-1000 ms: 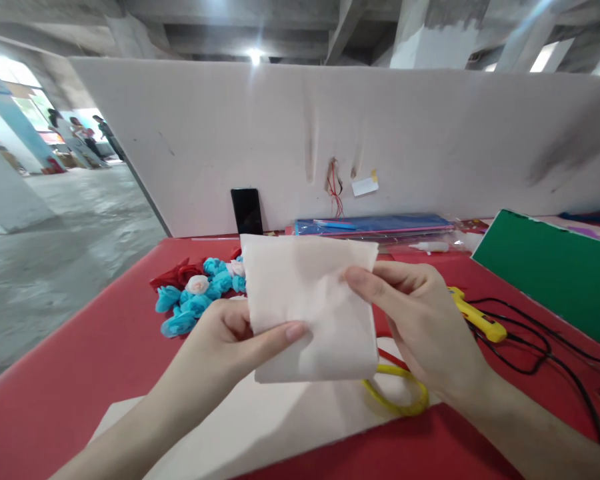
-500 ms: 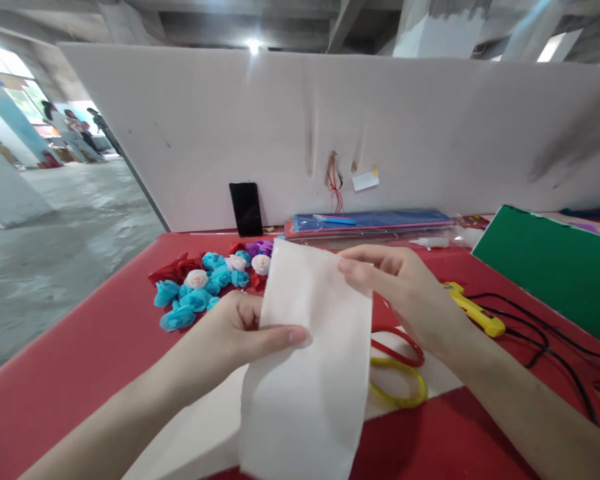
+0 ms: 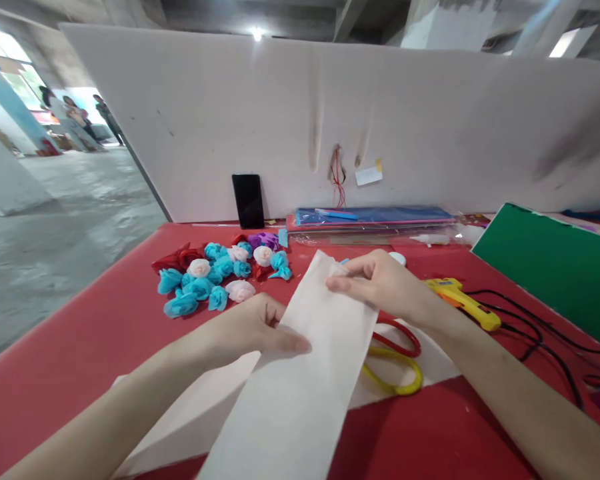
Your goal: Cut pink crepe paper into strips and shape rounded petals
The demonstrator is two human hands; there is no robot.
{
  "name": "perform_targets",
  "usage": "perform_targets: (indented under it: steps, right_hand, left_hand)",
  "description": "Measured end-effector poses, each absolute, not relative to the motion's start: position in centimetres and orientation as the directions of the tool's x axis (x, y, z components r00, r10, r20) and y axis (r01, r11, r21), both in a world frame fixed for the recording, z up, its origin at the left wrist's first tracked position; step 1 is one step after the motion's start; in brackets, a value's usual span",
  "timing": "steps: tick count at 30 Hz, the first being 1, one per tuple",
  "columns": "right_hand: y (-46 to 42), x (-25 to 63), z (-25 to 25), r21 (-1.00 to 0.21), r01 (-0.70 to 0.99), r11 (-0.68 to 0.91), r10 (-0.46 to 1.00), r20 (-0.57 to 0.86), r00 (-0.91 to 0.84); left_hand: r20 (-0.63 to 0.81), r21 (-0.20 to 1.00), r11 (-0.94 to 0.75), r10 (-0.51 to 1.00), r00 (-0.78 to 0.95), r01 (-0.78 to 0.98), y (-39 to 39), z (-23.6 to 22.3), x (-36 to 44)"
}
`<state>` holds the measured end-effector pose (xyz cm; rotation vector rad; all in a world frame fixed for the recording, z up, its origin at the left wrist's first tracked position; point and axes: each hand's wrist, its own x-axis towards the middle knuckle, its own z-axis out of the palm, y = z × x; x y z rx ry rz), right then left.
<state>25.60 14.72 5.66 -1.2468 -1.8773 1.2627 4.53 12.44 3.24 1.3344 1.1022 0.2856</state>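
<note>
A long strip of pale crepe paper hangs from both my hands and runs down past the bottom of the view. My left hand grips its left edge, thumb on top and fingers behind. At the top right corner, my right hand pinches the paper between thumb and fingers, where the edge looks slightly bunched. Under the strip lies another pale sheet on the red table. Scissors with one red and one yellow handle rest on that sheet, their blades hidden behind the paper.
Blue, white, red and purple paper flowers lie in a heap at the left. A yellow glue gun with a black cord lies at the right, near a green board. A phone leans on the white panel behind wrapped sheets.
The strip has tilted, its top shifting right and its lower end swinging left. My right hand has lowered slightly, and more of the flowers shows. Both hands keep their hold.
</note>
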Motion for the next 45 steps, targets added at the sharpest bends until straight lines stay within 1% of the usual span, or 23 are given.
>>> perform_targets:
  steps: [3,6,8,11,14,17,20,21,23,24,25,26,27,28,29,30,31,33,35,38,41,45]
  right_hand:
    - [15.0,26.6,5.1,-0.936,0.347,0.052,0.961,-0.047,-0.273]
    - [14.5,27.9,4.1,-0.946,0.324,0.012,0.989,-0.036,-0.142]
    - [13.8,28.8,3.2,-0.955,0.298,-0.016,0.999,-0.029,-0.04]
    - [12.8,29.9,1.6,-0.964,0.258,-0.064,0.996,-0.044,0.083]
    - [12.0,30.7,0.0,-0.968,0.223,-0.114,0.983,-0.077,0.168]
    - [11.4,31.4,-1.7,-0.97,0.199,-0.14,0.967,-0.092,0.237]
    - [11.1,31.8,-3.3,-0.969,0.19,-0.155,0.962,-0.104,0.254]
    - [11.0,31.8,-3.6,-0.969,0.189,-0.159,0.962,-0.109,0.249]
    - [11.0,31.8,-4.1,-0.967,0.196,-0.164,0.965,-0.116,0.236]
    - [11.0,31.8,-4.2,-0.965,0.205,-0.165,0.965,-0.115,0.234]
    - [11.0,31.7,-4.2,-0.961,0.22,-0.165,0.966,-0.112,0.233]
    - [11.0,31.6,-4.1,-0.957,0.239,-0.162,0.967,-0.106,0.232]
    - [11.0,31.6,-4.0,-0.952,0.262,-0.158,0.968,-0.097,0.23]
    - [11.0,31.5,-3.9,-0.946,0.287,-0.152,0.97,-0.087,0.228]
    - [11.0,31.4,-3.8,-0.938,0.314,-0.146,0.971,-0.075,0.226]
    - [11.0,31.4,-3.7,-0.931,0.339,-0.137,0.973,-0.063,0.221]
    - [11.0,31.4,-3.6,-0.922,0.364,-0.129,0.975,-0.051,0.217]
    - [11.0,31.3,-3.5,-0.904,0.413,-0.113,0.978,-0.028,0.206]
    - [11.0,31.3,-3.4,-0.886,0.454,-0.097,0.982,-0.011,0.19]
    - [11.1,31.4,-3.0,-0.864,0.497,-0.078,0.988,-0.001,0.154]
    - [11.2,31.5,-2.6,-0.844,0.534,-0.058,0.994,0.004,0.113]
    - [11.4,31.6,-2.4,-0.819,0.574,-0.027,0.995,0.033,0.094]
  left_hand:
    - [-0.484,0.845,0.237,0.72,0.497,0.48,12.9,2.0,3.0]
    - [-0.457,0.848,0.188,0.732,0.505,0.496,12.8,0.8,1.1]
    - [-0.469,0.855,0.225,0.72,0.512,0.467,12.6,0.1,0.0]
    - [-0.535,0.835,0.338,0.686,0.493,0.435,12.1,-0.4,-1.0]
    - [-0.562,0.816,0.365,0.683,0.467,0.447,11.8,-0.6,-1.5]
    - [-0.545,0.806,0.317,0.726,0.419,0.499,11.6,-0.8,-1.8]
    - [-0.456,0.798,0.234,0.837,0.303,0.555,11.0,-1.0,-1.8]
    - [-0.397,0.799,0.195,0.881,0.255,0.569,10.6,-1.1,-1.7]
    - [-0.196,0.79,0.027,0.958,0.211,0.612,9.4,-1.0,-1.2]
    - [-0.023,0.745,-0.159,0.964,0.264,0.648,8.8,-0.9,-0.9]
    - [0.15,0.661,-0.379,0.912,0.381,0.648,8.2,-0.8,-0.4]
    - [0.286,0.562,-0.593,0.793,0.538,0.576,7.7,-0.8,0.2]
    - [0.306,0.45,-0.744,0.648,0.697,0.494,7.4,-0.7,0.8]
    - [0.291,0.366,-0.842,0.509,0.81,0.397,7.3,-0.8,1.4]
    - [0.253,0.324,-0.888,0.414,0.875,0.327,7.3,-0.9,2.0]
    - [0.204,0.312,-0.906,0.357,0.912,0.285,7.6,-1.2,2.6]
    - [0.163,0.311,-0.911,0.333,0.929,0.272,7.9,-1.4,3.2]
    - [0.106,0.329,-0.893,0.357,0.928,0.306,8.8,-2.0,4.0]
    - [0.08,0.354,-0.869,0.397,0.914,0.346,9.5,-2.6,4.4]
    - [0.036,0.381,-0.851,0.405,0.914,0.362,9.9,-3.0,4.4]
    - [-0.02,0.375,-0.852,0.386,0.922,0.365,9.9,-3.0,4.3]
    - [-0.059,0.347,-0.867,0.359,0.932,0.356,9.8,-2.9,4.3]
